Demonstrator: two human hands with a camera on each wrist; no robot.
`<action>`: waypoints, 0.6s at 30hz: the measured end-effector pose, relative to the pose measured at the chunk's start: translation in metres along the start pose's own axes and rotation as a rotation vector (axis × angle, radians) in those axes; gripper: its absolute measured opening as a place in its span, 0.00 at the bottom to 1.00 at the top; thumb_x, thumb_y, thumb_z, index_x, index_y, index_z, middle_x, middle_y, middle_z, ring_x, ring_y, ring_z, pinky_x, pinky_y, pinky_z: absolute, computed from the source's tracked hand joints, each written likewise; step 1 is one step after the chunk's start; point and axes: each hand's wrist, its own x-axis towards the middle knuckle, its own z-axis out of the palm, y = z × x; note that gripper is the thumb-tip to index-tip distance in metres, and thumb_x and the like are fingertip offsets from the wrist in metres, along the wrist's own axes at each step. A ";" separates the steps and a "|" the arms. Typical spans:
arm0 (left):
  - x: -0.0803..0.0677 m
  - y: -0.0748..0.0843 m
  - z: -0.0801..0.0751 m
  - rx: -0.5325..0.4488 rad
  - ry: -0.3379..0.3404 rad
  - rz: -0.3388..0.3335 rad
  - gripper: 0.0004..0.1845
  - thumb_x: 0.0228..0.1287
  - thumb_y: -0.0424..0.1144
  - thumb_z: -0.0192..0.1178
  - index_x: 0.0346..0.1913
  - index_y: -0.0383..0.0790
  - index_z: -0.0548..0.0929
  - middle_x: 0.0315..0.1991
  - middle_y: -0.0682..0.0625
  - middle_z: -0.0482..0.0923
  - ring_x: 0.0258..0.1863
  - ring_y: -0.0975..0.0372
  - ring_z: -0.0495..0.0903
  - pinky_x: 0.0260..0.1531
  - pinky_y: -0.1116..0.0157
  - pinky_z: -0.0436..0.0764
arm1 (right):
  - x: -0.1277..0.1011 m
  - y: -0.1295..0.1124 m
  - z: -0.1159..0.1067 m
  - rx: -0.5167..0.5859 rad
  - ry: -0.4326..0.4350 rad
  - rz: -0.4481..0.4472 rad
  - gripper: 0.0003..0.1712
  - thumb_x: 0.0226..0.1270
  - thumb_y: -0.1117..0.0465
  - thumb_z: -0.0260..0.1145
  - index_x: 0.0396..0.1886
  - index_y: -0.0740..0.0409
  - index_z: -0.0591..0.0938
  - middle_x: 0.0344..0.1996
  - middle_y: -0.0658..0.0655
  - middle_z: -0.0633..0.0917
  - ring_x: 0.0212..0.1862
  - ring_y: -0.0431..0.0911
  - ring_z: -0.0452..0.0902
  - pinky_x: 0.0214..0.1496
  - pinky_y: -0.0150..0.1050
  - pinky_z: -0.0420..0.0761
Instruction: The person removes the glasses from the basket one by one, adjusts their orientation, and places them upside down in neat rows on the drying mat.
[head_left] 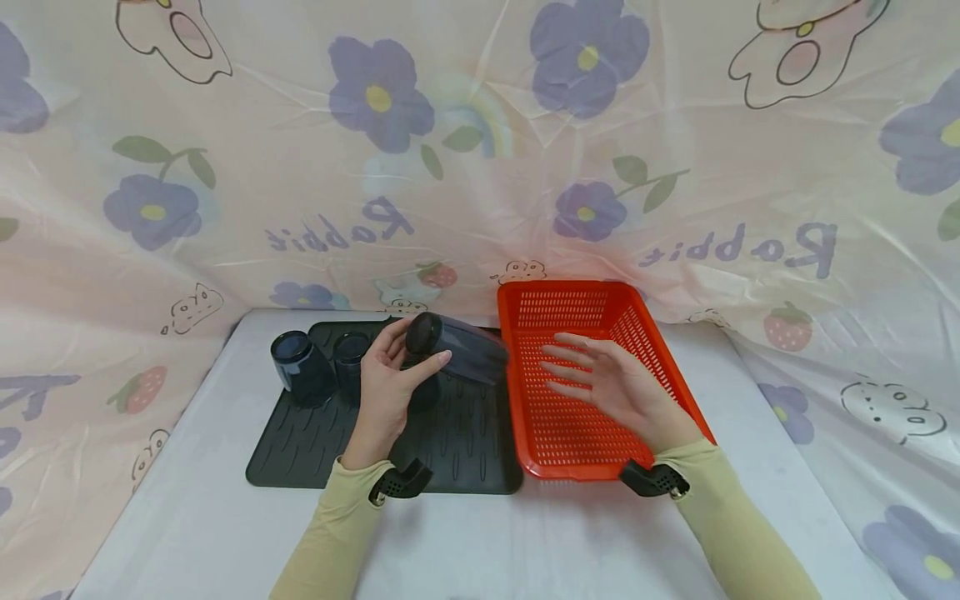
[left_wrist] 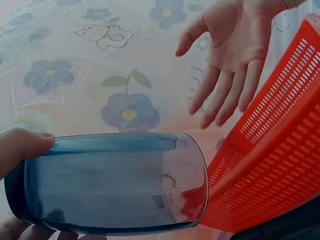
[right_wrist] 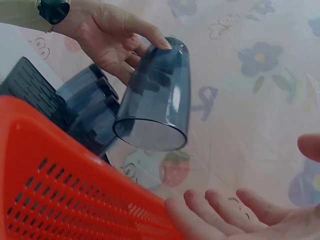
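Head view: translucent dark blue plastic cup (head_left: 457,348) held on its side above the black ribbed drying mat (head_left: 315,454), left hand (head_left: 390,387) gripping its base, mouth toward the red perforated plastic basket (head_left: 678,375), where the right hand (head_left: 611,385) hovers, fingers spread.

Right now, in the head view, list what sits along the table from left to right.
Dark blue cup standing on the black mat → second cup → left hand holding a tilted cup → red basket with the right hand open over it.
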 end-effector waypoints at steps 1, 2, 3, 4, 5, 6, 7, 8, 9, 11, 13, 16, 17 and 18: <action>0.000 -0.001 0.000 0.020 0.001 0.004 0.32 0.49 0.21 0.70 0.60 0.36 0.74 0.54 0.44 0.76 0.53 0.54 0.76 0.45 0.64 0.81 | -0.002 0.000 -0.002 0.000 -0.001 -0.006 0.27 0.79 0.54 0.41 0.71 0.59 0.63 0.72 0.67 0.55 0.70 0.66 0.50 0.69 0.60 0.53; 0.001 -0.001 -0.001 0.039 0.002 0.008 0.32 0.49 0.22 0.71 0.60 0.37 0.75 0.54 0.45 0.76 0.53 0.55 0.76 0.45 0.64 0.81 | -0.003 -0.001 -0.005 0.002 -0.002 -0.009 0.27 0.79 0.53 0.40 0.72 0.59 0.63 0.72 0.67 0.55 0.71 0.66 0.50 0.69 0.60 0.53; 0.001 -0.002 -0.001 0.059 0.003 0.011 0.32 0.49 0.23 0.71 0.60 0.38 0.75 0.54 0.45 0.76 0.52 0.55 0.76 0.44 0.64 0.81 | -0.005 -0.002 -0.007 0.000 0.000 -0.012 0.27 0.79 0.53 0.40 0.72 0.59 0.62 0.72 0.66 0.55 0.71 0.66 0.50 0.69 0.59 0.54; 0.001 -0.003 -0.001 0.076 0.005 0.015 0.32 0.49 0.24 0.72 0.59 0.38 0.75 0.54 0.46 0.76 0.52 0.55 0.76 0.44 0.64 0.81 | -0.006 -0.002 -0.009 -0.002 0.000 -0.015 0.28 0.79 0.53 0.40 0.73 0.59 0.60 0.72 0.66 0.54 0.71 0.66 0.50 0.69 0.59 0.54; 0.002 -0.004 -0.001 0.093 0.005 0.021 0.32 0.49 0.24 0.72 0.59 0.39 0.76 0.53 0.46 0.76 0.51 0.55 0.76 0.43 0.64 0.82 | -0.007 -0.003 -0.011 0.000 0.002 -0.017 0.28 0.79 0.53 0.39 0.73 0.60 0.59 0.73 0.67 0.53 0.71 0.66 0.49 0.69 0.59 0.55; 0.002 -0.005 -0.001 0.104 0.004 0.025 0.32 0.49 0.25 0.72 0.59 0.39 0.76 0.53 0.46 0.76 0.51 0.55 0.76 0.43 0.63 0.82 | -0.009 -0.003 -0.013 0.002 0.006 -0.018 0.29 0.80 0.53 0.39 0.73 0.60 0.59 0.73 0.67 0.53 0.71 0.66 0.49 0.69 0.59 0.55; 0.002 -0.006 -0.001 0.114 0.002 0.031 0.32 0.48 0.25 0.73 0.59 0.40 0.76 0.53 0.46 0.76 0.50 0.55 0.76 0.43 0.63 0.82 | -0.010 -0.004 -0.014 -0.001 0.009 -0.021 0.29 0.80 0.53 0.39 0.74 0.60 0.58 0.73 0.67 0.53 0.71 0.65 0.50 0.68 0.58 0.56; 0.002 -0.006 -0.001 0.123 0.000 0.032 0.32 0.48 0.25 0.73 0.59 0.40 0.77 0.52 0.46 0.76 0.49 0.55 0.75 0.43 0.63 0.82 | -0.012 -0.005 -0.016 -0.001 0.017 -0.022 0.29 0.80 0.53 0.39 0.74 0.60 0.58 0.73 0.66 0.54 0.71 0.65 0.50 0.68 0.58 0.57; 0.003 -0.007 -0.001 0.129 -0.003 0.035 0.32 0.48 0.25 0.73 0.59 0.40 0.77 0.52 0.46 0.77 0.48 0.55 0.75 0.42 0.63 0.82 | -0.013 -0.005 -0.017 0.001 0.022 -0.025 0.29 0.80 0.53 0.38 0.73 0.60 0.59 0.72 0.66 0.56 0.71 0.65 0.50 0.68 0.58 0.57; 0.001 -0.002 0.002 0.145 -0.009 0.023 0.32 0.48 0.25 0.72 0.59 0.38 0.76 0.51 0.44 0.76 0.48 0.55 0.75 0.43 0.63 0.82 | -0.015 -0.006 -0.019 0.010 0.034 -0.028 0.28 0.80 0.53 0.39 0.73 0.60 0.61 0.71 0.65 0.58 0.71 0.65 0.50 0.68 0.58 0.57; 0.000 0.004 0.004 0.159 -0.017 0.013 0.32 0.48 0.24 0.72 0.60 0.36 0.76 0.52 0.43 0.76 0.48 0.56 0.75 0.44 0.62 0.82 | -0.017 -0.007 -0.020 0.018 0.040 -0.032 0.28 0.80 0.53 0.40 0.72 0.59 0.62 0.71 0.64 0.60 0.71 0.65 0.49 0.69 0.58 0.56; -0.002 0.010 0.007 0.186 -0.030 0.007 0.32 0.48 0.23 0.72 0.60 0.33 0.75 0.52 0.41 0.77 0.49 0.56 0.76 0.47 0.56 0.80 | -0.019 -0.009 -0.023 0.036 0.046 -0.036 0.28 0.80 0.53 0.41 0.72 0.60 0.61 0.71 0.64 0.59 0.71 0.65 0.48 0.69 0.59 0.54; -0.002 0.008 0.007 0.194 -0.035 0.015 0.33 0.47 0.24 0.72 0.60 0.33 0.76 0.52 0.41 0.77 0.49 0.57 0.76 0.48 0.54 0.80 | -0.020 -0.009 -0.023 0.037 0.048 -0.040 0.28 0.80 0.53 0.41 0.72 0.60 0.61 0.71 0.64 0.59 0.71 0.65 0.48 0.69 0.59 0.55; -0.001 0.007 0.007 0.208 -0.039 0.020 0.33 0.47 0.23 0.73 0.60 0.33 0.76 0.52 0.41 0.77 0.49 0.56 0.77 0.49 0.52 0.79 | -0.021 -0.009 -0.025 0.038 0.047 -0.042 0.28 0.80 0.53 0.40 0.73 0.60 0.61 0.71 0.64 0.59 0.71 0.65 0.48 0.68 0.59 0.55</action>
